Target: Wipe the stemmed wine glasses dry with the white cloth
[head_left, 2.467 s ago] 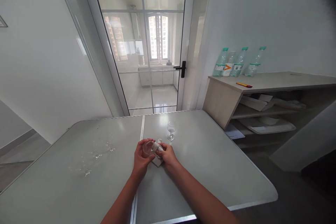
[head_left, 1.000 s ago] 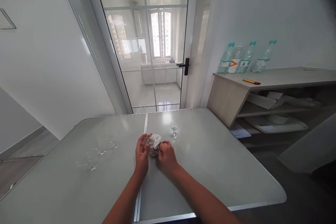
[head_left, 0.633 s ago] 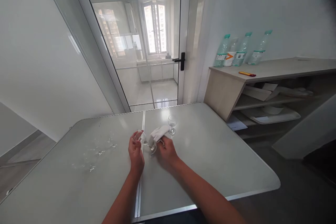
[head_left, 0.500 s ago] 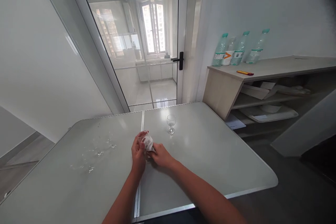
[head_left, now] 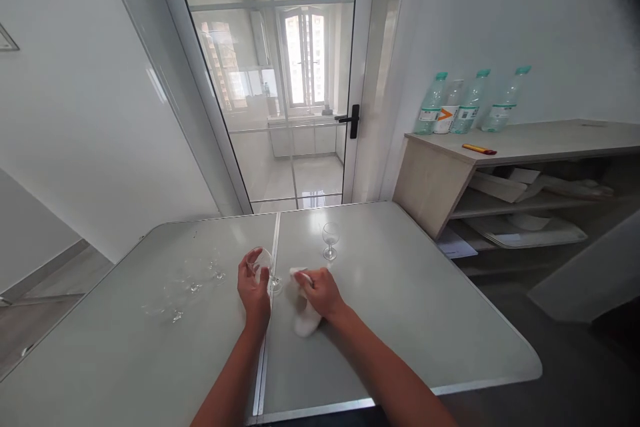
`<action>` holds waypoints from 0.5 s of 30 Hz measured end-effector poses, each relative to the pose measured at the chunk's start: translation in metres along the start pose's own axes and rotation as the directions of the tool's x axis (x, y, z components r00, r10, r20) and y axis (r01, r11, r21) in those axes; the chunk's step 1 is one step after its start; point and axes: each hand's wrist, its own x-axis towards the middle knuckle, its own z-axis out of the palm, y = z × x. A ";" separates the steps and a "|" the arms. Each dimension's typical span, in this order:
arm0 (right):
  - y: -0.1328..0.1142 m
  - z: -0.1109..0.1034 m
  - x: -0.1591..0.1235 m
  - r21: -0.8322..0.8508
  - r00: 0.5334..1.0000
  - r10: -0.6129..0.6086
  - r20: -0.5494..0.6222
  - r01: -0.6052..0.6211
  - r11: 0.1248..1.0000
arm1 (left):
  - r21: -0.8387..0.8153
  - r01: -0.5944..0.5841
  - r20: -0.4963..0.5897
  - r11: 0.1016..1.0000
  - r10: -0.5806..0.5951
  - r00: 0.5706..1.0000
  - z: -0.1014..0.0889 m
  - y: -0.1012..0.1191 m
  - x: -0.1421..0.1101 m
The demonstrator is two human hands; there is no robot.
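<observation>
My left hand (head_left: 253,285) is closed around the bowl of a clear stemmed glass (head_left: 264,260), which is tilted with its stem and foot pointing down to the right. In my right hand (head_left: 323,290) is a bunched white cloth (head_left: 307,321), pinched near its top so that the rest hangs below, blurred by motion. The cloth and the glass are apart. Another stemmed glass (head_left: 330,235) stands upright on the grey table (head_left: 400,307), just beyond my right hand.
Several stemmed glasses (head_left: 193,285) are on the table's left half, their outlines faint. A metal seam (head_left: 260,373) runs down the tabletop. At right stands a shelf unit (head_left: 435,180) carrying plastic bottles (head_left: 469,107) and a yellow-red cutter-like object (head_left: 479,149). A glazed door (head_left: 354,167) is behind the table.
The white cloth has come away from the glass and moved right with my right hand. My left hand has shifted slightly left, still holding the glass. The view has tilted a little.
</observation>
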 end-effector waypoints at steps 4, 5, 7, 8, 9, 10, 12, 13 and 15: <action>-0.003 0.000 0.005 -0.159 0.999 -0.034 -0.040 0.028 0.987 | 0.042 -0.012 -0.008 0.999 0.012 1.000 0.000 -0.002 -0.001; -0.004 -0.002 0.006 -0.146 0.998 -0.063 -0.031 0.058 0.988 | 0.048 -0.007 -0.007 0.999 0.007 1.000 0.000 -0.002 -0.002; -0.007 -0.008 0.007 -0.119 0.988 -0.138 0.064 0.145 0.982 | 0.063 0.008 -0.005 0.998 -0.008 1.000 0.001 -0.002 -0.002; -0.009 -0.010 0.007 -0.117 0.978 -0.162 0.133 0.178 0.977 | 0.072 0.016 -0.003 0.997 -0.015 1.000 0.001 -0.002 -0.002; -0.010 -0.011 0.006 -0.128 0.966 -0.166 0.200 0.194 0.973 | 0.080 0.021 -0.001 0.997 -0.021 1.000 0.001 -0.002 -0.002; -0.012 -0.012 0.005 -0.153 0.954 -0.155 0.257 0.198 0.968 | 0.086 0.025 0.000 0.996 -0.025 1.000 0.002 -0.002 -0.002; -0.013 -0.009 0.000 -0.228 0.933 -0.116 0.342 0.202 0.953 | 0.083 0.034 0.000 0.996 -0.034 0.999 0.002 -0.003 -0.003; -0.013 -0.006 -0.003 -0.269 0.919 -0.101 0.381 0.215 0.939 | 0.077 0.040 -0.001 0.996 -0.040 0.999 0.002 -0.004 -0.004; -0.013 0.000 -0.008 -0.348 0.880 -0.084 0.467 0.270 0.898 | 0.077 0.059 0.017 0.995 -0.060 0.998 0.002 -0.005 -0.005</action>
